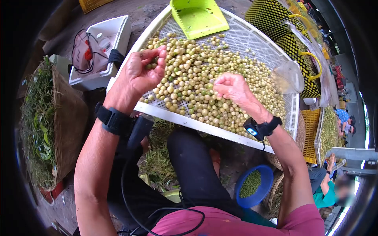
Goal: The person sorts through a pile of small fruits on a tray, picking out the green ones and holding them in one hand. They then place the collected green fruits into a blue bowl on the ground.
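spreading over most of a white-rimmed mesh tray (204,127), the round fruits (193,72) lie loose, pale and green ones mixed, large and small together. by that look, much of the heap seems unsorted, though the blue basin (266,184) at 5 o'clock already has a batch of small green fruits (250,183); how much is left cannot be judged closely.

the left hand (138,74) is over the tray's 10 o'clock side, its fingers half-curled with a gap towards the thumb; green fruits show in that gap, but whether they are cupped or lie beyond, one cannot tell. the right hand (233,89), near the middle of the heap, has its fingertips drawn together in a pinch, and anything between them is hidden.

as for edges, the rim runs close under the left wrist at 8 o'clock and beneath the right forearm at 5. a green scoop (202,19) takes up 12 o'clock, and a clear container (288,76) sits against the 3 o'clock side. bare mesh shows around 1 o'clock, offering the most room; the fruits crowd the near rim at 6, just before the person's knee (185,143), so space there is tight.
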{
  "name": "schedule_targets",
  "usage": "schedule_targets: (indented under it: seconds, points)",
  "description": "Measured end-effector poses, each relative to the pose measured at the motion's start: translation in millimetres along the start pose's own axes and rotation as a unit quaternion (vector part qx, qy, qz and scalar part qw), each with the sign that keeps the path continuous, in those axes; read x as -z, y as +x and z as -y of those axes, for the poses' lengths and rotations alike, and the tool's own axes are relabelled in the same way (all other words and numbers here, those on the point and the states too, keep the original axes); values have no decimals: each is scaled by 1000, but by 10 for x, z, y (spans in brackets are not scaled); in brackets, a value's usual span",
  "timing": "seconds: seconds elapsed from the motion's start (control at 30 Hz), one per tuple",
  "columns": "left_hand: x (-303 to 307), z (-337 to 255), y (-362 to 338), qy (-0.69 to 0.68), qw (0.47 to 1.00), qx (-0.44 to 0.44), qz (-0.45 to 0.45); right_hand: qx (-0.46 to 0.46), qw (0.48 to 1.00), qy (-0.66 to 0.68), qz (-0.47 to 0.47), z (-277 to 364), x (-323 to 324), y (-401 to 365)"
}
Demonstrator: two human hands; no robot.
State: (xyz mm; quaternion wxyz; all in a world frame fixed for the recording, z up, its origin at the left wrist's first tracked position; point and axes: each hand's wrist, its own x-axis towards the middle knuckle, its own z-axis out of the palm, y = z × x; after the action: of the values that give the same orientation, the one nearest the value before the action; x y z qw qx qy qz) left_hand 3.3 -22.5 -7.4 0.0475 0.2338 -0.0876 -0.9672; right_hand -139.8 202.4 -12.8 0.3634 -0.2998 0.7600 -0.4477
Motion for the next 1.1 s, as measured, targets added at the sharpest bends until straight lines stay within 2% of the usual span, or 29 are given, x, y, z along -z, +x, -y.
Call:
schedule_targets:
  seconds: [0.07, 0.1, 0.17, 0.23, 0.27, 0.33, 0.47, 0.6, 0.7, 0.8, 0.83, 0.93, 0.97, 1.0, 1.03, 1.07, 1.1]
  points:
    - [-34, 59, -42, -1, 1000, -12, 2, 11, 996, 28, -89, 19, 265, -96]
    - [-60, 78, -24, -34, 999, -16, -33, 38, 989, 34, -137, 23, 451, -146]
    - [96, 25, 64, -41, 999, 11, 16, 89, 964, 32, -250, 38, 904, -243]
    - [40, 54, 63, -36, 998, -20, -37, 134, 923, 18, -361, 24, 1368, -350]
    - [74, 46, 69, -23, 1000, 0, -5, 130, 914, 11, -384, -17, 1588, -404]
    - [76, 44, 88, -11, 1000, -3, -8, 125, 898, 3, -422, -141, 1948, -469]
    - [-48, 140, 110, -10, 998, -17, -62, 64, 900, 78, -424, -344, 2207, -525]
    - [-53, 189, 153, 4, 999, -3, -50, 47, 906, 117, -403, -373, 2197, -571]
    - [-57, 206, 171, 7, 999, -3, -52, 62, 924, 132, -352, -335, 2106, -589]
    - [-28, 203, 216, 4, 999, 1, -53, 14, 955, 172, -240, -245, 1985, -628]
    - [-26, 199, 218, 8, 998, 0, -58, 8, 958, 163, -235, -280, 2007, -616]
    - [7, 168, 223, 12, 999, 13, -46, 23, 946, 69, -316, -353, 2267, -548]
    - [-8, 170, 220, -4, 999, 14, -43, 68, 931, -10, -359, -335, 2350, -567]
    - [-36, 188, 199, -18, 999, 13, -46, 56, 919, -46, -389, -412, 2582, -529]
    - [-55, 186, 185, -8, 999, 14, -49, 12, 886, -213, -411, -430, 2739, -511]
    - [-53, 178, 173, 0, 999, 16, -50, -25, 825, -377, -420, -462, 2832, -482]
    - [-24, 158, 164, 20, 999, 23, -27, 41, 762, -488, -424, -573, 2879, -474]
